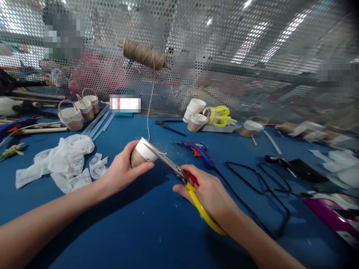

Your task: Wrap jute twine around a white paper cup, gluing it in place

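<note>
My left hand (pixel 123 166) is wrapped round a white paper cup (pixel 146 151) whose lower part is wound with brown twine. The cup tilts toward my right hand. In my right hand (pixel 210 190) is a pair of scissors (pixel 199 203) with yellow and red handles. Its blades lie at the cup's rim, close to the twine. From a twine spool (pixel 143 54) hung on the mesh, a strand (pixel 150 101) runs down to the cup. Whether the blades touch that strand, I cannot tell.
A blue glue gun (pixel 199 149) and pliers (pixel 171 125) lie beyond my hands. White lace (pixel 67 157) is heaped at left, near several small baskets (pixel 71 117). A black cable (pixel 252 213) loops at right. Perforated mesh (pixel 196 37) stands behind.
</note>
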`<state>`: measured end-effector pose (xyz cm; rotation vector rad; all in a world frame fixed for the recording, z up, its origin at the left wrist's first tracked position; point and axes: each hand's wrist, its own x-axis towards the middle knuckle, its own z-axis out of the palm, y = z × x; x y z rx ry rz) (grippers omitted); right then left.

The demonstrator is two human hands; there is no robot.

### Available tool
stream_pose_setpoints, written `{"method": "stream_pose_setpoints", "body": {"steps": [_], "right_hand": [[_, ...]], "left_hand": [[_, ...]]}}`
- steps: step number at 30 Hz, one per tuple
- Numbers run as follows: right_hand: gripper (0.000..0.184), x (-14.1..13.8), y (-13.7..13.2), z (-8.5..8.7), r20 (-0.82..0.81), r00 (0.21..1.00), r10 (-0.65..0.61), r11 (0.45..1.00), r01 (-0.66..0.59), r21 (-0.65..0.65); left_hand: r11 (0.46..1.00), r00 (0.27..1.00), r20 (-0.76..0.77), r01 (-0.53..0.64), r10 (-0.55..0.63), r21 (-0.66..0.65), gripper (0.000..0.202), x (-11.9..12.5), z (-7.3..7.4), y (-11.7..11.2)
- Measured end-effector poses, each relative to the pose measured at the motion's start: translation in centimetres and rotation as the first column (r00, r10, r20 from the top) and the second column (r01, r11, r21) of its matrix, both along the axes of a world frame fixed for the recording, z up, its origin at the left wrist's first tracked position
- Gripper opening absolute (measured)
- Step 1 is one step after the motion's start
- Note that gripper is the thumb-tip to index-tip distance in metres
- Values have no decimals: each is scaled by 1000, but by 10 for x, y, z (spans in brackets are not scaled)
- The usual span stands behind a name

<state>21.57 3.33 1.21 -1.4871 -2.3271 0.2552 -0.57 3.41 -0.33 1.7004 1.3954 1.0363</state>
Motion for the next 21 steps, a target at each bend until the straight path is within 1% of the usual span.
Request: {"method": "stream_pose_setpoints", "body": {"steps": [6, 9, 11, 13, 15, 17, 19, 21], "right_hand": [[24, -1, -1, 2, 1, 1000, 1, 1000, -1, 7], [26, -1, -1, 3, -8, 1000, 4, 1000, -4, 12], [28, -1, -1, 3, -17, 1000, 3, 1000, -3, 21], [29, 0, -1, 3, -29, 1000, 4, 1000, -3, 27], [29, 1, -1, 2, -39, 999, 4, 999, -3, 33], [28, 2, -1, 1, -38, 999, 7, 1000, -6, 23], [30, 3, -1, 0, -30, 1000, 9, 1000, -9, -3], [37, 2, -1, 0, -35, 999, 19, 1000, -19, -20]], "left_hand": [[1000, 1000, 10, -10, 10, 6, 63, -1, -4, 1], [1000, 999, 40, 2, -2, -9, 64, -2, 0, 3], [998, 994, 107, 32, -26, -57, 62, -3, 4, 3], [990, 971, 234, 74, -44, -122, 58, -5, 8, 5], [965, 922, 381, 158, -69, -209, 55, -6, 10, 5], [931, 871, 483, 242, -85, -272, 53, -6, 10, 6], [921, 852, 517, 265, -85, -286, 50, -5, 9, 6], [936, 867, 492, 236, -80, -262, 47, -3, 9, 4]]}}
